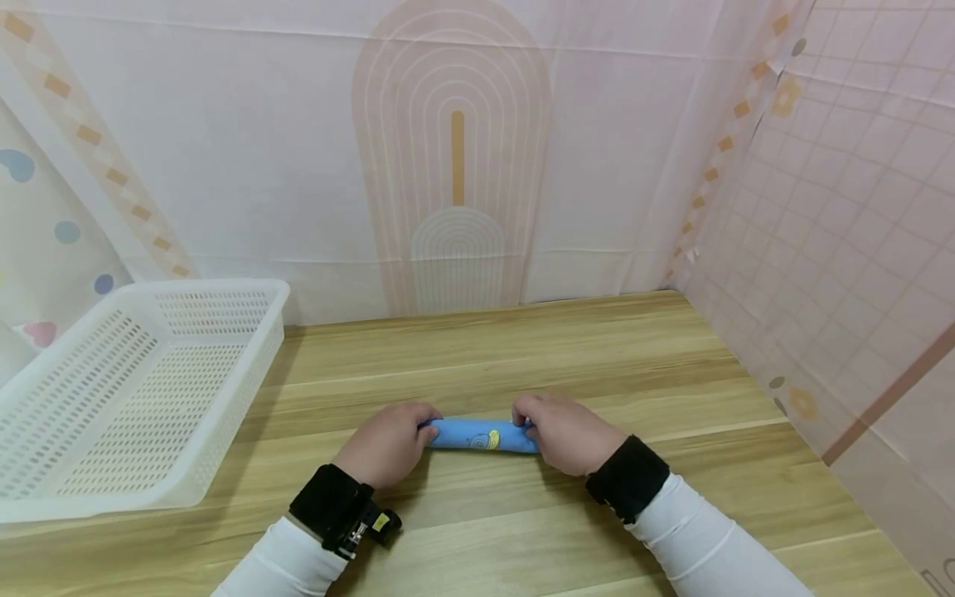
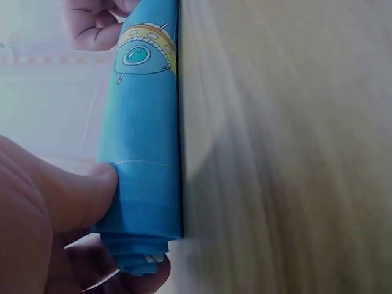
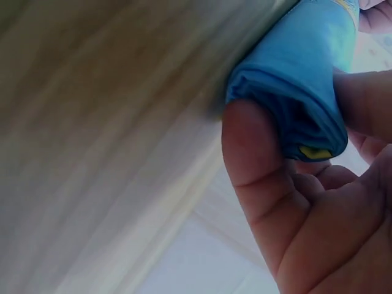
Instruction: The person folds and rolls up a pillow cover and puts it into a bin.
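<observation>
A blue fabric roll [image 1: 462, 434] with a yellow-and-blue cartoon print lies lengthwise between the two hands, close over the wooden table [image 1: 477, 522]. My left hand [image 1: 390, 444] grips its left end, with the thumb along the side of the roll [image 2: 139, 135] in the left wrist view. Layered folds show at that end. At the opposite end my right hand [image 1: 570, 433] holds the roll between thumb and fingers. In the right wrist view one fingertip [image 3: 248, 131] presses at the open end of the roll [image 3: 294, 73], where wound layers and a bit of yellow show.
To the left stands a white perforated plastic basket [image 1: 231, 414] with nothing in it. A printed cloth wall [image 1: 634, 166] closes off the back of the table, and a grid-patterned wall [image 1: 843, 249] runs along the right side. A small camera [image 1: 384, 526] sits on the left wrist strap.
</observation>
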`<state>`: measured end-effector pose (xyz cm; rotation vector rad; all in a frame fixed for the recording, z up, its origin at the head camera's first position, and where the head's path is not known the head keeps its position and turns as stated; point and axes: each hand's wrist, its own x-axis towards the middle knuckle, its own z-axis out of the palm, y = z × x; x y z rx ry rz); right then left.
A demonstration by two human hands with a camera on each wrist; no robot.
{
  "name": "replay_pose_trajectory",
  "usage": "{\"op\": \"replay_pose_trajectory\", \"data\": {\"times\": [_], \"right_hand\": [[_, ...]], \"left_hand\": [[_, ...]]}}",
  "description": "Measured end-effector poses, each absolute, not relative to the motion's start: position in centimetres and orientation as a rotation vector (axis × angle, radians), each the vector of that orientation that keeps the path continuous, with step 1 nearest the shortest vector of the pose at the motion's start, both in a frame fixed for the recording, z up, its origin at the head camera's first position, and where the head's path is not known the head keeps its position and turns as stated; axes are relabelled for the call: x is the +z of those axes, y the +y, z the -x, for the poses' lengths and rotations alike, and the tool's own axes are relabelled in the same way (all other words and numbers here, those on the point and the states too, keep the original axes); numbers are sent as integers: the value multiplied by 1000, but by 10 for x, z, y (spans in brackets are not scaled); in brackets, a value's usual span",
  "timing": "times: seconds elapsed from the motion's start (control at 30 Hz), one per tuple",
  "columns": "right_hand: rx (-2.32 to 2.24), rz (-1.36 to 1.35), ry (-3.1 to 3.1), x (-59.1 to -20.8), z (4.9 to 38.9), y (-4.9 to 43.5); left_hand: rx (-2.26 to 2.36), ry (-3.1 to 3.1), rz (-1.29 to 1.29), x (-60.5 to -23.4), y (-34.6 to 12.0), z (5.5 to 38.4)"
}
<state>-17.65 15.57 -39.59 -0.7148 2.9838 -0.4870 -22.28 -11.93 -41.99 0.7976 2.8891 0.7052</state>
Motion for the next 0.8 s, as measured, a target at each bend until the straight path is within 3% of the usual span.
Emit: {"op": "replay_pose_trajectory", "data": {"times": [0.8], "right_hand": [[-325,718,2992,-391,176,157]], "left_hand": [[695,2975,-786,-417,-120,218]]}}
